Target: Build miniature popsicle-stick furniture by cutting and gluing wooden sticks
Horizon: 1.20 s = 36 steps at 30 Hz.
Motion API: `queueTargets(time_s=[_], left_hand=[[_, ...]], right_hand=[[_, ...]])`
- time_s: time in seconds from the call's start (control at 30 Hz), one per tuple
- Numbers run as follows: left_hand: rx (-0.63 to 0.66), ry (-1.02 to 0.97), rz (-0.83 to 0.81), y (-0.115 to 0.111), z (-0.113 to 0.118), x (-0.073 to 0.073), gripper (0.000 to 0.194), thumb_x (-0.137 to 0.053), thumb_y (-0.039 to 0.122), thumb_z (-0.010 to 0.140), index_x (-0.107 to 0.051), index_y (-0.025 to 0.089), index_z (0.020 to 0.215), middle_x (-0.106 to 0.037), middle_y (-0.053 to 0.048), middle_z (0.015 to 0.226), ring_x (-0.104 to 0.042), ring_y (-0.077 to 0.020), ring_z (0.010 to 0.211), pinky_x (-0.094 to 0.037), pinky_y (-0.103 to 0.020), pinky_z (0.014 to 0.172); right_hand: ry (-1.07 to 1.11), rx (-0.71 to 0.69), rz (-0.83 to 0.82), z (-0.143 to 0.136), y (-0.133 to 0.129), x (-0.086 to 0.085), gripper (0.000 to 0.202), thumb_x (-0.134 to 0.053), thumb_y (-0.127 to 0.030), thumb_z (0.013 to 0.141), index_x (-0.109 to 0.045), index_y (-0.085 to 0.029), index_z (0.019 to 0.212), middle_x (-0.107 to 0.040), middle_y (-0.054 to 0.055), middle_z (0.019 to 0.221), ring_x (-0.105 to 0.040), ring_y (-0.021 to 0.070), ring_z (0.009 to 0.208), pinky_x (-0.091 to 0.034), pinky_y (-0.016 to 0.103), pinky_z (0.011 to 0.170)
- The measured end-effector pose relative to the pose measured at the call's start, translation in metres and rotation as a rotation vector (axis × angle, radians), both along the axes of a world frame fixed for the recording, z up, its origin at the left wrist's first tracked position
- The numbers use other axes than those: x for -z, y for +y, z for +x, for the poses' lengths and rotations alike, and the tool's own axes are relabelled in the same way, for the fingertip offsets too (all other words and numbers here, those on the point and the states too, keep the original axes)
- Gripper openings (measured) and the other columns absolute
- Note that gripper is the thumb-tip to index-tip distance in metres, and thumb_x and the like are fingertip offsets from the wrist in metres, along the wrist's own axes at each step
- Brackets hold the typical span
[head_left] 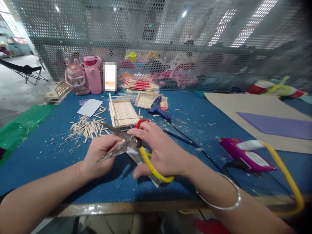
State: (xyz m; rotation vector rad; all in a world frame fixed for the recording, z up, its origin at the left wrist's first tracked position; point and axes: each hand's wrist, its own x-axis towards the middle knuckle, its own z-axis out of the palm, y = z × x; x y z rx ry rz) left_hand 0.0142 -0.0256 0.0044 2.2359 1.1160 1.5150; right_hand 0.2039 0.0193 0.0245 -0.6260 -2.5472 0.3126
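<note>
My right hand (163,149) grips a pair of scissors (133,140) by its handles, one wrapped in yellow tape and one red. The worn metal blades are spread apart and point left. My left hand (101,154) is closed in a pinch between the blades; a small pale wooden stick end (123,140) shows at the fingertips, the rest hidden. Below the hands lies a strip of whitish paper (135,156). Just beyond them rests a small stick-built frame (124,112). A pile of short cut sticks (90,128) lies to the left.
A blue glue gun (159,109) leans by a second stick frame (141,100); its cable runs right. Sticks with red bands (140,85), a pink bottle (93,76) and a rabbit-eared cup (77,79) stand at the back. A purple device (248,155) and cardboard (226,104) lie right.
</note>
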Motion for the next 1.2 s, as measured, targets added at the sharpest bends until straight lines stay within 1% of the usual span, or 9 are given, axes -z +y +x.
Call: queueTargets(time_s=[0.3, 0.4, 0.6, 0.77, 0.87, 0.97, 1.03, 1.1, 1.2], left_hand=[[-0.009, 0.020, 0.032, 0.000, 0.000, -0.001, 0.021, -0.048, 0.007, 0.078, -0.056, 0.018, 0.062, -0.067, 0.002, 0.057, -0.057, -0.0072, 0.046, -0.042, -0.014, 0.045], [-0.018, 0.028, 0.022, 0.000, 0.000, -0.001, 0.021, -0.048, 0.006, 0.077, -0.056, 0.018, 0.062, -0.067, 0.002, 0.057, -0.057, -0.0075, 0.046, -0.042, -0.014, 0.045], [-0.017, 0.025, 0.019, 0.000, -0.001, 0.000, 0.020, -0.048, 0.006, 0.077, -0.059, 0.016, 0.065, -0.068, 0.002, 0.058, -0.057, -0.0072, 0.046, -0.042, -0.014, 0.046], [-0.005, 0.039, 0.090, -0.001, -0.003, 0.007, 0.020, -0.048, 0.004, 0.076, -0.061, 0.016, 0.066, -0.065, 0.002, 0.056, -0.057, -0.0079, 0.047, -0.043, -0.015, 0.048], [0.028, 0.040, 0.119, 0.000, -0.003, 0.015, 0.017, -0.052, 0.007, 0.079, -0.065, 0.017, 0.076, -0.067, 0.000, 0.062, -0.060, -0.0103, 0.053, -0.045, -0.018, 0.051], [0.039, 0.001, 0.049, 0.000, -0.001, 0.019, 0.017, -0.051, 0.011, 0.082, -0.066, 0.017, 0.085, -0.068, 0.000, 0.064, -0.059, -0.0110, 0.054, -0.045, -0.020, 0.052], [0.049, -0.052, -0.034, 0.001, 0.000, 0.018, 0.018, -0.049, 0.016, 0.086, -0.065, 0.017, 0.078, -0.064, 0.001, 0.060, -0.056, -0.0109, 0.051, -0.043, -0.021, 0.050], [0.073, -0.090, -0.108, 0.002, 0.000, 0.016, 0.026, -0.045, 0.021, 0.090, -0.061, 0.017, 0.070, -0.059, 0.001, 0.057, -0.053, -0.0109, 0.051, -0.042, -0.022, 0.051], [0.106, -0.127, -0.178, 0.003, -0.003, 0.014, 0.026, -0.042, 0.024, 0.093, -0.056, 0.018, 0.072, -0.056, 0.001, 0.059, -0.051, -0.0103, 0.054, -0.040, -0.022, 0.054]], right_hand=[[0.023, -0.027, -0.029, -0.001, 0.000, 0.001, 0.083, -0.066, -0.072, 0.056, -0.053, -0.015, 0.115, -0.052, 0.008, 0.093, -0.048, 0.0214, 0.085, -0.043, 0.037, 0.077], [0.013, 0.002, -0.029, -0.001, -0.001, 0.000, 0.082, -0.066, -0.071, 0.055, -0.054, -0.016, 0.114, -0.053, 0.008, 0.093, -0.048, 0.0215, 0.084, -0.043, 0.037, 0.076], [0.024, 0.032, 0.046, -0.002, -0.002, -0.001, 0.078, -0.065, -0.072, 0.056, -0.058, -0.013, 0.107, -0.053, 0.007, 0.085, -0.047, 0.0192, 0.076, -0.044, 0.034, 0.070], [0.064, 0.029, 0.060, -0.002, -0.002, 0.005, 0.075, -0.059, -0.073, 0.061, -0.060, -0.012, 0.105, -0.056, 0.006, 0.079, -0.050, 0.0167, 0.070, -0.042, 0.029, 0.064], [0.087, 0.028, 0.040, -0.002, -0.002, 0.010, 0.069, -0.055, -0.071, 0.067, -0.061, -0.013, 0.104, -0.058, 0.005, 0.077, -0.052, 0.0155, 0.068, -0.041, 0.027, 0.061], [0.102, 0.025, 0.009, -0.003, -0.001, 0.012, 0.070, -0.051, -0.073, 0.069, -0.061, -0.013, 0.103, -0.060, 0.006, 0.079, -0.054, 0.0165, 0.071, -0.042, 0.027, 0.063], [0.109, 0.034, -0.010, -0.003, 0.001, 0.011, 0.074, -0.051, -0.076, 0.065, -0.059, -0.013, 0.104, -0.061, 0.007, 0.083, -0.055, 0.0181, 0.075, -0.044, 0.029, 0.066], [0.115, 0.030, -0.027, -0.004, 0.003, 0.009, 0.078, -0.052, -0.078, 0.061, -0.057, -0.014, 0.106, -0.062, 0.008, 0.089, -0.055, 0.0195, 0.079, -0.045, 0.031, 0.070], [0.126, 0.016, -0.049, -0.004, 0.006, 0.007, 0.077, -0.053, -0.078, 0.061, -0.055, -0.016, 0.107, -0.061, 0.009, 0.094, -0.054, 0.0205, 0.084, -0.045, 0.033, 0.074]])
